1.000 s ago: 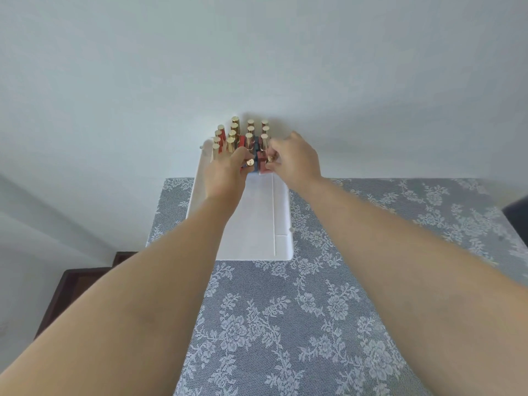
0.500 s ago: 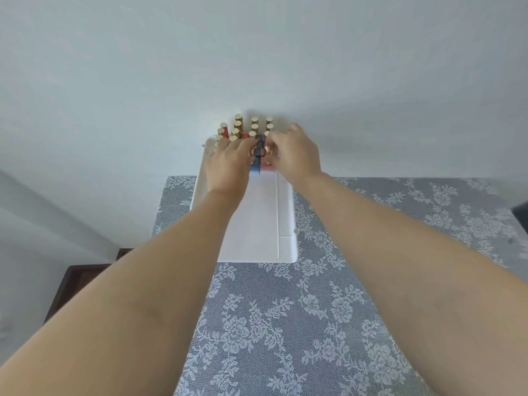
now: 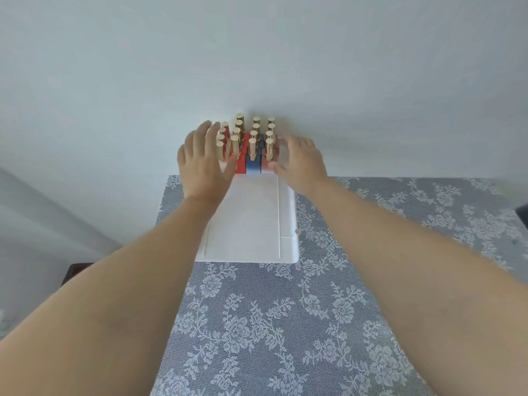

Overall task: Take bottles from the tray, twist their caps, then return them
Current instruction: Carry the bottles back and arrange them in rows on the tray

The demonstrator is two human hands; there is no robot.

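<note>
Several small bottles (image 3: 252,150) with gold caps and red, blue or pink bodies stand in rows at the far end of a white tray (image 3: 251,224). My left hand (image 3: 201,164) is spread flat at the left side of the cluster, its fingers alongside the left column of caps. My right hand (image 3: 300,161) is spread at the right side, with the thumb near the pink front bottle (image 3: 268,155). Neither hand grips a bottle. Part of the left column is hidden behind my left fingers.
The tray lies on a table covered by a grey lace floral cloth (image 3: 285,324), with its far end against a pale wall (image 3: 257,67). A dark object (image 3: 523,212) sits at the table's right edge. Dark wood furniture (image 3: 77,271) shows low on the left.
Both hands let go of the bottles they held over the front row and spread apart to the sides of the cluster. The front-row bottles now stand in the tray.
</note>
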